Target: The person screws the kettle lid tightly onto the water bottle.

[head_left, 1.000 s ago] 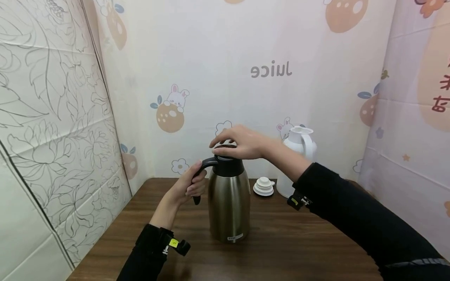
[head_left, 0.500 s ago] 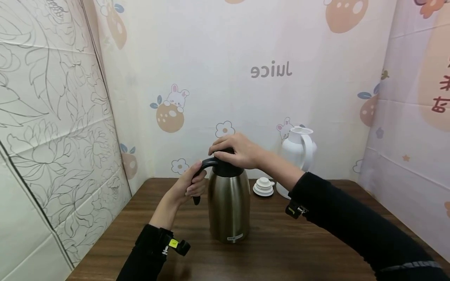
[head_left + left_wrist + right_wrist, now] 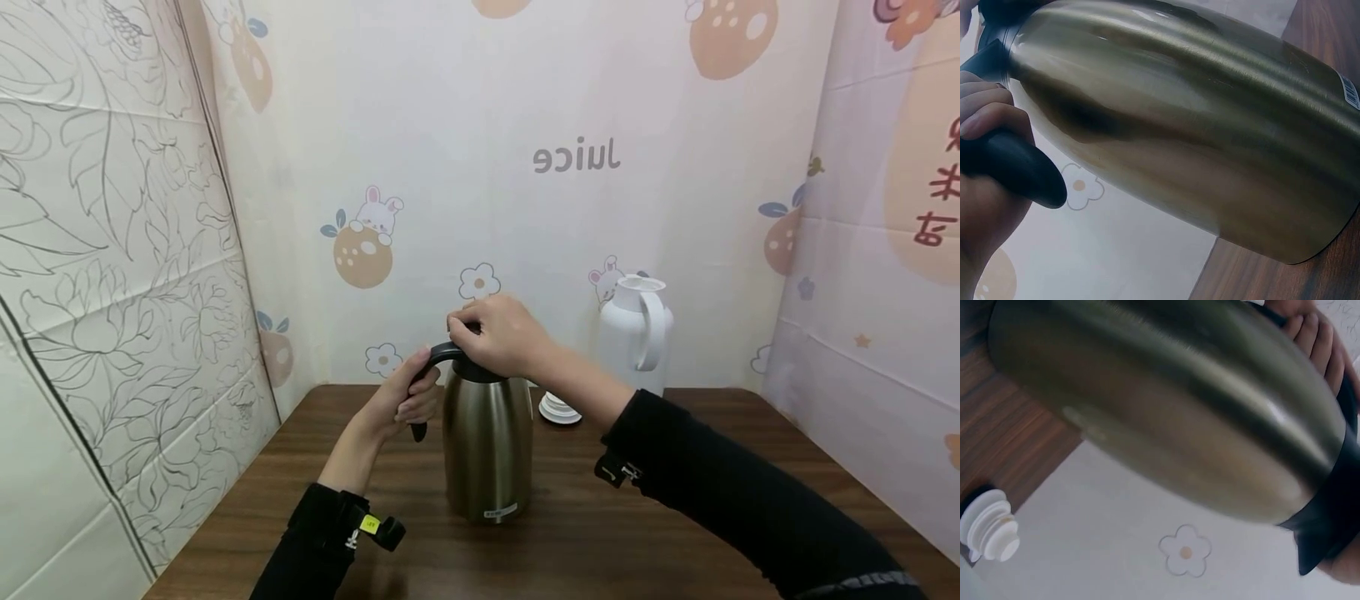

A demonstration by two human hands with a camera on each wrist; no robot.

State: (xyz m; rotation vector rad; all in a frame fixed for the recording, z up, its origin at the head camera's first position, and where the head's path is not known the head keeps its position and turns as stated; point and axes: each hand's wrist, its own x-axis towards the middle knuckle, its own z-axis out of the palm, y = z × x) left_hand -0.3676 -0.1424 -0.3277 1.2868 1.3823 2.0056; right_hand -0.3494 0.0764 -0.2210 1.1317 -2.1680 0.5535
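A gold metal thermos jug (image 3: 489, 450) with a black collar stands upright on the wooden table. My left hand (image 3: 401, 396) grips its black handle (image 3: 1019, 169), fingers wrapped round it. Over the jug's top lies my right hand (image 3: 502, 335), with fingers and thumb curled round the black lid (image 3: 472, 327), which is mostly hidden beneath the palm. The right wrist view shows the black collar and spout (image 3: 1325, 512), with part of that hand at the edge.
Behind the right forearm stands a white jug (image 3: 633, 333) with its top uncovered. A white stepped stopper (image 3: 559, 410) sits on the table (image 3: 637, 533) beside it, partly covered by the forearm. A printed cloth wall (image 3: 450, 225) closes off the back.
My right hand has come down onto the lid and twisted, its fingers curling in more. The forearm has lowered, covering part of the white stopper. My left hand keeps its hold.
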